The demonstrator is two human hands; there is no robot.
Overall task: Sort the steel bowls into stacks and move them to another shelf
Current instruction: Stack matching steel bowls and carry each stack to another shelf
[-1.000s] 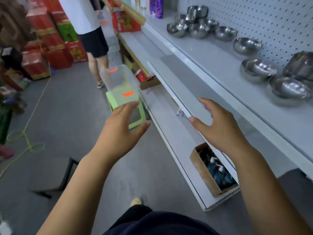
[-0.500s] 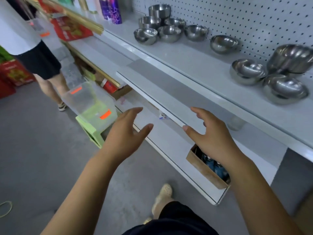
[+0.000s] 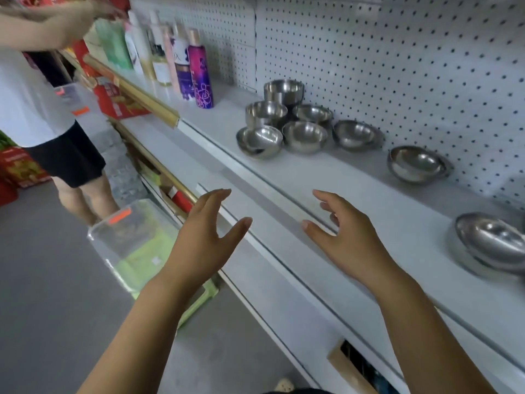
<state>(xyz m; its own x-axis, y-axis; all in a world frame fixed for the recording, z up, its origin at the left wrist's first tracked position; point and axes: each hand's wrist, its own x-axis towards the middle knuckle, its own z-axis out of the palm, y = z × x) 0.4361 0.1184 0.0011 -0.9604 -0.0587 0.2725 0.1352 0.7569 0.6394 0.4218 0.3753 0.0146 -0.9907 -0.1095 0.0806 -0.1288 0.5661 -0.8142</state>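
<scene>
Both hands, left (image 3: 199, 245) and right (image 3: 349, 245), are hovering released (fingers spread, grasping nothing) near the steel bowls (image 3: 305, 136) on the shelf (image 3: 326, 180).

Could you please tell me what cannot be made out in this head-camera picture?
Head view, rightmost bowl: blurred and cut off by the right edge; whether it is one bowl or a stack is unclear.
Head view, cardboard box: contents mostly hidden by the shelf above it.
Head view, bottles: labels too blurred to read.
</scene>
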